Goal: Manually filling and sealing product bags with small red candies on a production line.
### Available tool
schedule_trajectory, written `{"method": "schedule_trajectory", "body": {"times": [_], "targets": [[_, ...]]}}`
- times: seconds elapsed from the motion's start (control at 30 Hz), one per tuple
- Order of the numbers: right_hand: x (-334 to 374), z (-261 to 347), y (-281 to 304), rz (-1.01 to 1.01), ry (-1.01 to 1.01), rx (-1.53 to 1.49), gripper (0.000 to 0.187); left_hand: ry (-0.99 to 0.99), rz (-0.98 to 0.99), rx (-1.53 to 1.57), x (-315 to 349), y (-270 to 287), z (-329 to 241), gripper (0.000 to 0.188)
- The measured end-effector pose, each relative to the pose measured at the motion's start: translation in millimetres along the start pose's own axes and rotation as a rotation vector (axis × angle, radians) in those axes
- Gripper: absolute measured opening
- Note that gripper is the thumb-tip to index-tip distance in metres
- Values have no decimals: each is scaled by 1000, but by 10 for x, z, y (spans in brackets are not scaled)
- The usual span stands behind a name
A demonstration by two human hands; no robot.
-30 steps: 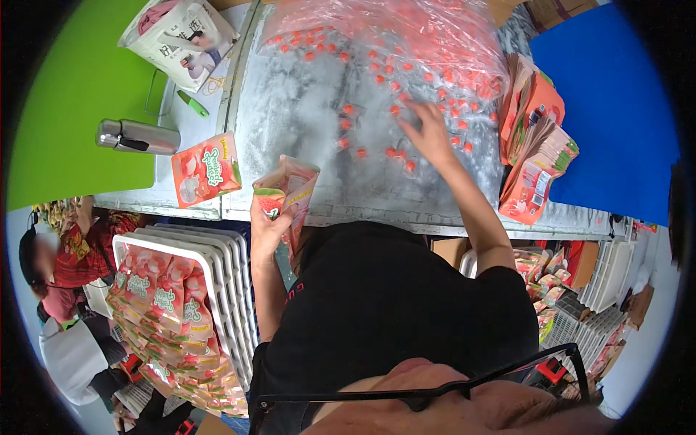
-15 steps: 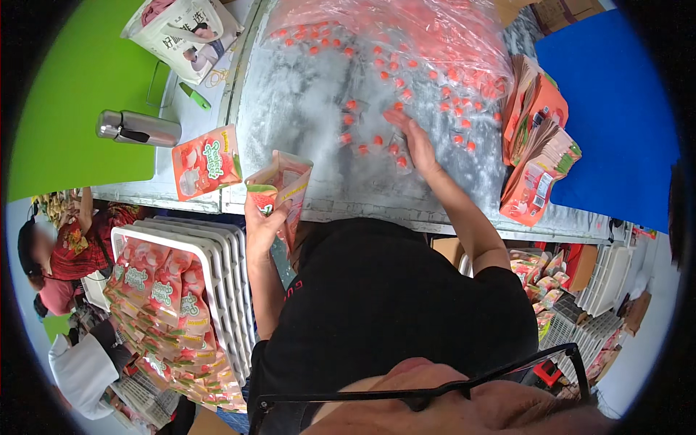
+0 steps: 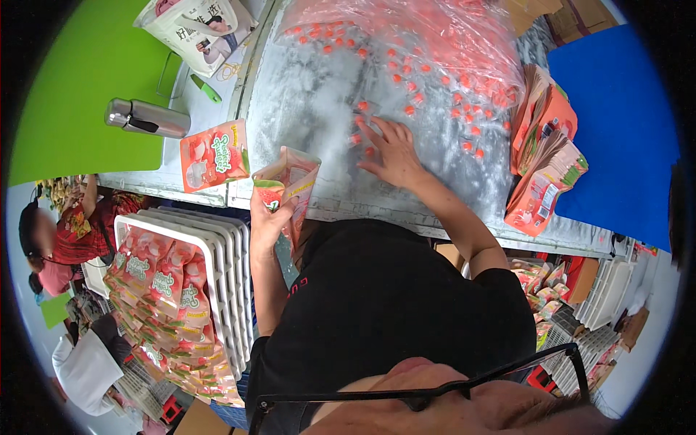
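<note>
My left hand [image 3: 272, 221] is closed around a red and pink pouch [image 3: 296, 174], holding it upright at the table's near edge with its mouth spread open. Over the metal tabletop [image 3: 304, 116], my right hand [image 3: 397, 156] reaches out with fingers apart. Small clear-wrapped red candies [image 3: 356, 138] lie at its fingertips; some may be hidden under the palm. More loose candies [image 3: 409, 111] are scattered farther back, in front of a large clear plastic bag [image 3: 428, 36] full of them. A flat pouch [image 3: 215, 156] rests on the table left of my left hand.
Stacked pouches [image 3: 540, 188] stand at the table's right side, beside a blue panel [image 3: 616, 130]. On the left are a steel flask [image 3: 148, 118], a green-handled knife [image 3: 208, 90] and a white bag [image 3: 196, 32]. White trays [image 3: 225, 275] bearing filled pouches sit below left; people are beyond.
My right hand has moved left and nearer, its fingers spreading over the close group of candies. Fewer candies show there. My left hand keeps hold of the pouch; the view has shifted slightly.
</note>
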State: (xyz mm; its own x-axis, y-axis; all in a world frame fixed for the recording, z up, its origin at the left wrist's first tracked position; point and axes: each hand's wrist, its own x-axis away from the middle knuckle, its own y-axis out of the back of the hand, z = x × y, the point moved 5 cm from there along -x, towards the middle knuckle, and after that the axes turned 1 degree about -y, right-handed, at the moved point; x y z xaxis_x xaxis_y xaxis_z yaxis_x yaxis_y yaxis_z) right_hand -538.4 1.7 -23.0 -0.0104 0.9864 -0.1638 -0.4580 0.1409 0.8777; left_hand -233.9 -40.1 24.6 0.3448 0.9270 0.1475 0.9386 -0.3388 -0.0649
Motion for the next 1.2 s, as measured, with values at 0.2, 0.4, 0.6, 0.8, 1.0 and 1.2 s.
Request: {"method": "schedule_trajectory", "body": {"times": [0.2, 0.4, 0.6, 0.8, 1.0, 1.2], "targets": [[-236, 88, -146, -55, 5, 105, 78, -16, 1, -15, -1, -12, -14, 65], [-73, 180, -165, -87, 221, -31, 63, -140, 74, -268, -79, -141, -156, 67], [-24, 227, -139, -96, 296, -56, 57, -280, 73, -447, -162, -342, -290, 73], [78, 264, -208, 8, 337, 14, 57, -323, 77, -535, -129, -369, -313, 75], [18, 341, -141, -15, 300, -84, 51, -364, 37, -611, -100, -461, -401, 75], [-95, 473, -385, -100, 424, -17, 35, -374, -17, -612, -107, -407, -373, 75]]}}
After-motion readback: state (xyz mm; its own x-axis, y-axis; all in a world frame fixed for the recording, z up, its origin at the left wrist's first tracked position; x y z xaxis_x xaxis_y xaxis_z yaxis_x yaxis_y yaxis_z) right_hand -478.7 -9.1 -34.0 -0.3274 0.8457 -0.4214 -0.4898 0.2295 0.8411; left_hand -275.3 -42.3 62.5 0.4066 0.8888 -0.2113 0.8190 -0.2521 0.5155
